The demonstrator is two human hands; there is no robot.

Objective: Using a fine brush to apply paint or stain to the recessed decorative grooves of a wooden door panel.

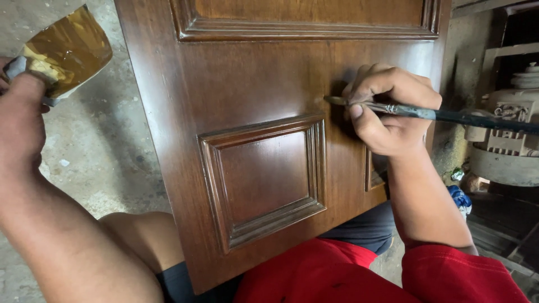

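Observation:
A dark brown wooden door panel [264,84] with raised moulded frames leans across my lap. My right hand [387,109] rests on its right side and grips a thin dark-handled brush [449,115] whose tip [332,100] points left over the wood, just above the small square panel [264,177]. My left hand [19,120] is raised at the far left and holds a small cut container [67,50] with glossy brown-yellow liquid inside.
Rough grey concrete floor [106,146] lies to the left. A pale carved object [508,134] and dark shelving stand at the right. A blue-white scrap [461,199] lies by my right forearm. My knee [143,235] and red clothing are below the door.

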